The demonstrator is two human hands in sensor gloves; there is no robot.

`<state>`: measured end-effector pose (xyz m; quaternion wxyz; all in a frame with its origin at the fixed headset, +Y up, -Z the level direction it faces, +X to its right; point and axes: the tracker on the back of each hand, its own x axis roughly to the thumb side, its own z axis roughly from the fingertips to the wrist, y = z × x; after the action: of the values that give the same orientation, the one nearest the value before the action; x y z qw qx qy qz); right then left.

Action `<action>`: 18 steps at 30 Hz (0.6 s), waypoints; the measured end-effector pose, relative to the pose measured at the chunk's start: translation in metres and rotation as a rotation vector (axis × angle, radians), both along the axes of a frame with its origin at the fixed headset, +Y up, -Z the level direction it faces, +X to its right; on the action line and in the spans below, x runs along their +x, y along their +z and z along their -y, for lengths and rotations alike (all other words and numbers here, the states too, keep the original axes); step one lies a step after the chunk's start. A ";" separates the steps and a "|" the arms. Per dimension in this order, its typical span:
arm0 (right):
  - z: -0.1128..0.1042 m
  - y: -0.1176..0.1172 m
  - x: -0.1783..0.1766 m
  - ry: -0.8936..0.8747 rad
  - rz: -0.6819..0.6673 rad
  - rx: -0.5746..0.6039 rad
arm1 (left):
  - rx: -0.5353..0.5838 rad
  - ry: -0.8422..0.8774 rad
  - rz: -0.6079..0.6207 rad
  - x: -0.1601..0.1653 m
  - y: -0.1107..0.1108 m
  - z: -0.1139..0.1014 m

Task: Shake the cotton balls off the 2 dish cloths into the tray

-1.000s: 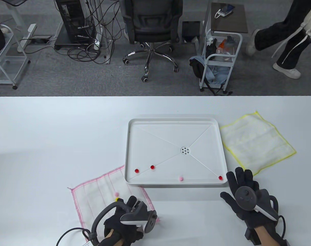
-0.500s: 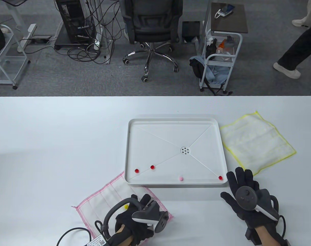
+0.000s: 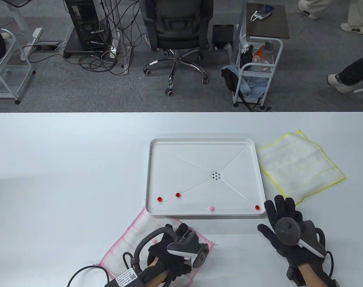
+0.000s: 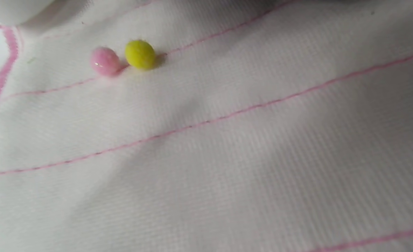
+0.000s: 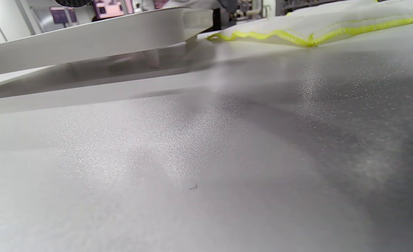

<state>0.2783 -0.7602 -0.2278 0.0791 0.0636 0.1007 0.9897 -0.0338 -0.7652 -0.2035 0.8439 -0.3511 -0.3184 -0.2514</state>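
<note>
White tray point(image 3: 199, 140) sits mid-surface point(image 3: 64, 164), w/ a round drain right of centre. Inside, along its near edge: 2 red balls point(image 3: 159, 199) at near-left, a pink ball point(image 3: 211, 208) near the middle, 1 more red ball point(image 3: 257, 207) at the near-right corner.

Pink-edged cloth point(image 3: 127, 239) lies on the surface just near & left of the tray, its far corner touching or tucked under the tray's near-left corner; can't tell which. Left hand point(image 3: 166, 254) is on top of this cloth, tracker on its back, fingers pointing far-right twd the tray. Fingertips are mostly hidden by the tracker and glove, so can't tell whether they pinch the cloth or just rest on it. A small pink ball point(image 3: 154, 241) shows on the cloth just left of the hand. In the left wrist view that pink ball point(image 4: 105, 61) sits touching a yellow ball point(image 4: 140, 54) on the cloth's striped weave point(image 4: 227, 157); no fingers in that view.

Yellow-edged cloth point(image 3: 301, 167) lies flat just right of the tray, nothing visible on it. Right hand point(image 3: 286, 227) rests palm-down on the surface near the tray's near-right corner, fingers straight & spread, holding nothing, apart from both tray and cloth. Right wrist view: low look across the surface, tray rim point(image 5: 87, 38) far-left, yellow hem point(image 5: 297, 36) far-right.

Beyond the surface: office chair point(image 3: 175, 30), wire cart point(image 3: 256, 68), PC tower w/ cables point(image 3: 85, 27).
</note>
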 end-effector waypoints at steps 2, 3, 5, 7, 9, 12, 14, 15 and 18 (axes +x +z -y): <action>0.000 0.000 0.000 0.000 0.000 0.000 | -0.004 0.005 -0.003 0.005 -0.001 0.000; 0.000 0.000 0.000 0.000 0.000 0.000 | -0.005 0.006 -0.002 0.008 -0.001 0.000; 0.000 0.000 0.000 0.000 -0.004 -0.002 | -0.008 0.002 -0.007 0.013 -0.002 0.001; 0.000 0.000 0.000 -0.005 -0.002 -0.002 | -0.012 0.001 -0.021 0.019 -0.003 0.000; 0.000 0.000 0.001 -0.008 0.000 0.000 | -0.017 0.007 -0.026 0.025 -0.004 -0.001; 0.000 0.000 0.002 -0.004 0.005 -0.002 | -0.022 0.014 -0.029 0.037 -0.007 0.000; -0.002 -0.001 0.005 -0.016 0.018 0.004 | -0.030 0.024 -0.036 0.046 -0.009 0.000; -0.003 -0.001 0.007 -0.021 0.029 0.012 | -0.034 0.027 -0.039 0.049 -0.010 0.000; -0.004 -0.002 0.015 -0.026 0.058 0.016 | -0.049 0.041 -0.047 0.064 -0.013 0.000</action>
<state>0.2933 -0.7561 -0.2293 0.0943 0.0367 0.0896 0.9908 0.0298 -0.7653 -0.2165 0.8473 -0.3708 -0.3115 -0.2179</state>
